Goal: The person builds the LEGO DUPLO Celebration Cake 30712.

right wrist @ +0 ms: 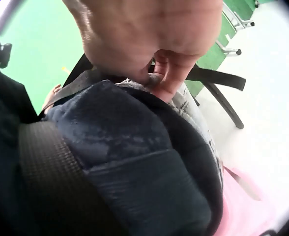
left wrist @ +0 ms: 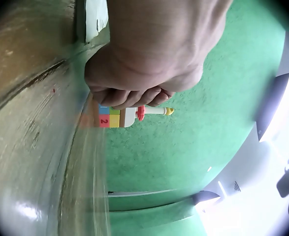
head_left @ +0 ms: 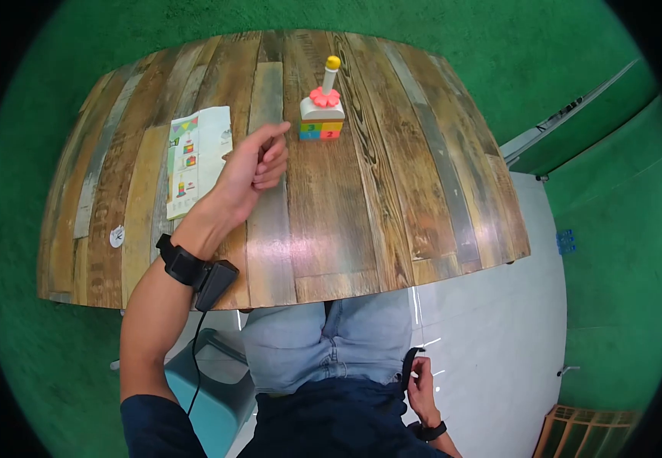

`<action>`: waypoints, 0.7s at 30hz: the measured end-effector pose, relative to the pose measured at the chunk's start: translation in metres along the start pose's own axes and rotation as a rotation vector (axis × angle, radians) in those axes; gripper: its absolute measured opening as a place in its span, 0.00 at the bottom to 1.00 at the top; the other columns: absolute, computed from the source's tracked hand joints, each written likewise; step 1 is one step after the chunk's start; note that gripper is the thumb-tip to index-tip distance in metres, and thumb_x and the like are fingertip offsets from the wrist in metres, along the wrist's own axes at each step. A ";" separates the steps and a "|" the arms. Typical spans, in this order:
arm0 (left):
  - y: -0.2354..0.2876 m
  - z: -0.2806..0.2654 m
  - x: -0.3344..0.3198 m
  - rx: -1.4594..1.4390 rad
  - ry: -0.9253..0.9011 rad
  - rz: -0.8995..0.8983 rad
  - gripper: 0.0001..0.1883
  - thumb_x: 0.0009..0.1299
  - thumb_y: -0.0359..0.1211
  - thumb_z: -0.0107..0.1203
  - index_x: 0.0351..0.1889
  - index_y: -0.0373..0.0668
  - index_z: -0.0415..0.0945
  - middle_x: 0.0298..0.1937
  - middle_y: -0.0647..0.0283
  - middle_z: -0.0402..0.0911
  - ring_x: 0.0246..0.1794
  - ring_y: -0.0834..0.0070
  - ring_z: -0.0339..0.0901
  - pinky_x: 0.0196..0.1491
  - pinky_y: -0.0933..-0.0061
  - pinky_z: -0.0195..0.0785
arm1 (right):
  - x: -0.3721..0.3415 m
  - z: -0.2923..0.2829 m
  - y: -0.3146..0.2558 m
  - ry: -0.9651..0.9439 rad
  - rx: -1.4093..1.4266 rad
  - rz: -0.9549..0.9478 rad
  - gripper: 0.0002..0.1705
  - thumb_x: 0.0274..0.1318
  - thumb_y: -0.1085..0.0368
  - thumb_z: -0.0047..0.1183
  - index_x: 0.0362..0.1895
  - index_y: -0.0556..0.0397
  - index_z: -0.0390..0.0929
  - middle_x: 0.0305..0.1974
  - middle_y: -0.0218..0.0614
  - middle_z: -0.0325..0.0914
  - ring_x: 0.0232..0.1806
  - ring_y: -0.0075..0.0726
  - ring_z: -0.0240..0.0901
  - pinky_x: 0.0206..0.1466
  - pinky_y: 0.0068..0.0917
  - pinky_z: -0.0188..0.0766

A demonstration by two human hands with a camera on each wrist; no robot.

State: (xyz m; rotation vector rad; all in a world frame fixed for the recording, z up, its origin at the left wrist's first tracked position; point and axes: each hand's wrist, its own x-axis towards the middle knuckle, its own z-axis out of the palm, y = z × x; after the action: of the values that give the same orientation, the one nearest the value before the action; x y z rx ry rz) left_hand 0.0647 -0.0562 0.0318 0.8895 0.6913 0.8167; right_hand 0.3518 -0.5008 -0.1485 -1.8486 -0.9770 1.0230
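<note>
A small block tower (head_left: 322, 111) stands on the table, with numbered coloured blocks, a white arched piece, a pink flower-shaped ring and a yellow-tipped white peg. Just left of it my left hand (head_left: 253, 172) hovers with loosely curled fingers, holding nothing. In the left wrist view this hand (left wrist: 147, 59) partly hides the tower's coloured blocks (left wrist: 109, 119). Down by my hip, the right hand (head_left: 421, 393) has its fingers curled at a black strap (head_left: 409, 366). The right wrist view shows that hand (right wrist: 154, 37) pinching at the strap (right wrist: 216, 77); its exact hold is partly hidden.
An instruction sheet (head_left: 207, 156) lies left of the tower, partly behind my left hand. A round white sticker (head_left: 117, 236) is on the wooden table (head_left: 331, 229). Beneath the table's near edge stands a teal stool (head_left: 205, 389). Something pink (right wrist: 245, 206) shows in the right wrist view.
</note>
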 end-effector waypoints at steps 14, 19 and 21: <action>-0.001 -0.003 0.001 0.019 -0.032 0.011 0.26 0.78 0.46 0.50 0.16 0.53 0.56 0.13 0.79 0.53 0.12 0.88 0.47 0.18 0.80 0.40 | 0.002 0.014 -0.013 0.291 -0.172 -0.260 0.19 0.41 0.80 0.63 0.35 0.54 0.68 0.35 0.37 0.72 0.34 0.32 0.74 0.31 0.25 0.72; -0.002 -0.003 0.000 0.017 -0.021 -0.005 0.26 0.77 0.46 0.51 0.16 0.53 0.56 0.13 0.79 0.53 0.12 0.87 0.47 0.18 0.80 0.40 | -0.014 -0.007 0.023 0.245 -0.560 -0.560 0.13 0.38 0.81 0.65 0.23 0.54 0.74 0.35 0.38 0.73 0.33 0.42 0.72 0.31 0.32 0.71; -0.003 -0.004 0.002 0.020 -0.016 0.001 0.26 0.77 0.46 0.51 0.16 0.53 0.56 0.13 0.79 0.53 0.12 0.87 0.47 0.18 0.80 0.40 | -0.018 -0.005 0.018 0.239 -0.651 -0.734 0.13 0.38 0.79 0.69 0.27 0.51 0.78 0.36 0.38 0.74 0.33 0.42 0.72 0.30 0.32 0.71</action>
State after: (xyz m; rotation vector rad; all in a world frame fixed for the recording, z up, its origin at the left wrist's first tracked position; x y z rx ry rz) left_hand 0.0633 -0.0540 0.0269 0.9135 0.6857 0.8043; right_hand 0.3534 -0.5251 -0.1572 -1.7809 -1.7857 0.0274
